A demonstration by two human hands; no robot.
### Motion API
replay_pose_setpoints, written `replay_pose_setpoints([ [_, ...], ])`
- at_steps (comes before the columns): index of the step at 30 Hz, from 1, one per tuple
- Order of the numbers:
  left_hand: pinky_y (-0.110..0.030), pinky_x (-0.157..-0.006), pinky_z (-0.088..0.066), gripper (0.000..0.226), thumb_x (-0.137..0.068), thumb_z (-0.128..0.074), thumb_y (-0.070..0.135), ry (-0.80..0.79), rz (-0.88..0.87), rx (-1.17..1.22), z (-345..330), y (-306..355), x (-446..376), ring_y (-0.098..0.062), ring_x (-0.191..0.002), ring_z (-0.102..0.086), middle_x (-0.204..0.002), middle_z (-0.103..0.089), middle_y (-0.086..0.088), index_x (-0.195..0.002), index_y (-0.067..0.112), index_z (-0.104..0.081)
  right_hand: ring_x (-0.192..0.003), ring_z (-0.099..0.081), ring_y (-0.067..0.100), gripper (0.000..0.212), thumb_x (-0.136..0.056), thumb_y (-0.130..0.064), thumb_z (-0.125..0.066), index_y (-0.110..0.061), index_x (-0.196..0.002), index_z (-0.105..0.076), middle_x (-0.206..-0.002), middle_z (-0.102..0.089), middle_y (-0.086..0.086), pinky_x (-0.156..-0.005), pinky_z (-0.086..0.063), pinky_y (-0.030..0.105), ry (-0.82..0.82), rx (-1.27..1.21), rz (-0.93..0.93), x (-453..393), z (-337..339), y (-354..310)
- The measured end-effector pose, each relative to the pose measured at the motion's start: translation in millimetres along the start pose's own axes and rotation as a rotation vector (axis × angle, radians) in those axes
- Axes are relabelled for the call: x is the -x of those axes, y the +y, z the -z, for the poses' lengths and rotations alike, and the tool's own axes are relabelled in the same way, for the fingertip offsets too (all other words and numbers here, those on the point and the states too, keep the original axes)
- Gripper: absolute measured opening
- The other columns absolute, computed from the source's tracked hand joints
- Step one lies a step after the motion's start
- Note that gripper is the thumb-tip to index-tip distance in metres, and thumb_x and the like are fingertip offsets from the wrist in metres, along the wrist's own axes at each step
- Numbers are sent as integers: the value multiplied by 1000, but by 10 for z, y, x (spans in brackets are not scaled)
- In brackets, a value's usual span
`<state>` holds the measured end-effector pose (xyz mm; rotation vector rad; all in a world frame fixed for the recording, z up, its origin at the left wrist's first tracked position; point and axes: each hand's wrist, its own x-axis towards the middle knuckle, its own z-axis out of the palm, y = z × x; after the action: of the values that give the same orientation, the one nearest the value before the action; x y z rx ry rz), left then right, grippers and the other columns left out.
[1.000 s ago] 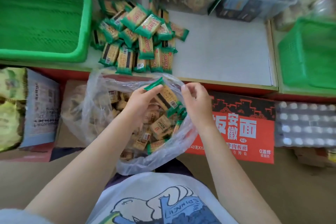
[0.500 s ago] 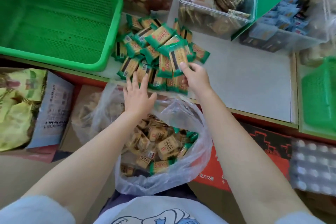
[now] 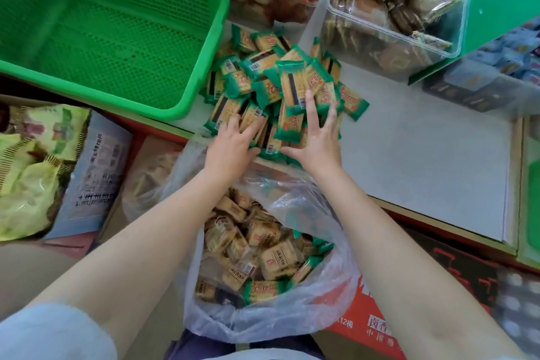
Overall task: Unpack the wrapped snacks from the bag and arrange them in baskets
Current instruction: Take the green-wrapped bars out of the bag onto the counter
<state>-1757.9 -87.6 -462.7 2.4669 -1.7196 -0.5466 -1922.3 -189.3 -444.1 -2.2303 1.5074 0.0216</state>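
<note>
- Now both hands lie flat, fingers spread, on the snack pile: left hand, right hand.
- Green basket at ten o'clock.
- Clear bag at six o'clock, with snacks inside.

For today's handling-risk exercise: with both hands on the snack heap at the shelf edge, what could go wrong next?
1. The heap of green-wrapped snack packets overhangs the grey shelf edge; the left hand or right hand could knock some off.
2. The clear plastic bag gapes below unsupported and may slump, spilling packets.
</note>
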Motion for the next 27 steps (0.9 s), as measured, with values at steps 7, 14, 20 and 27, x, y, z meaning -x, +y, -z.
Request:
replay_pose_setpoints([
  [7,-49,-101,-46,67,-97,-62,36,19,2,185,37,-32,-300,-41,-131,-43,-152,-30,-23,-156,33,-29,-143,-29,45,121,-78,-34,-84,-44,-157,8,-164,11,21,-94,-52,51,51,41,69,-296,-31,-12],
  [14,-43,-110,-37,69,-97,-62,38,25,98,355,95,101,-472,-37,-139,-35,-156,-25,-18,-157,30,-28,-142,-35,40,117,-81,-31,-83,-50,-155,6,-166,8,19,-97,-49,46,56,-14,44,-537,60,2],
  [20,-44,-111,-34,66,-96,-58,50,50,72,441,148,74,19,-28,-144,-26,-158,-28,-9,-155,29,-34,-150,-22,34,108,-78,-41,-83,-46,-157,-9,-167,-1,12,-111,-38,49,31,-203,-34,-140,191,62],
  [27,-36,-81,-50,29,-102,-51,32,-13,77,519,-275,219,1327,-16,-98,-58,-118,-57,1,-121,16,-66,-104,-58,11,27,-95,-30,-67,-17,-118,-66,-111,-62,-5,-89,-47,24,79,-481,-24,1312,29,45],
])
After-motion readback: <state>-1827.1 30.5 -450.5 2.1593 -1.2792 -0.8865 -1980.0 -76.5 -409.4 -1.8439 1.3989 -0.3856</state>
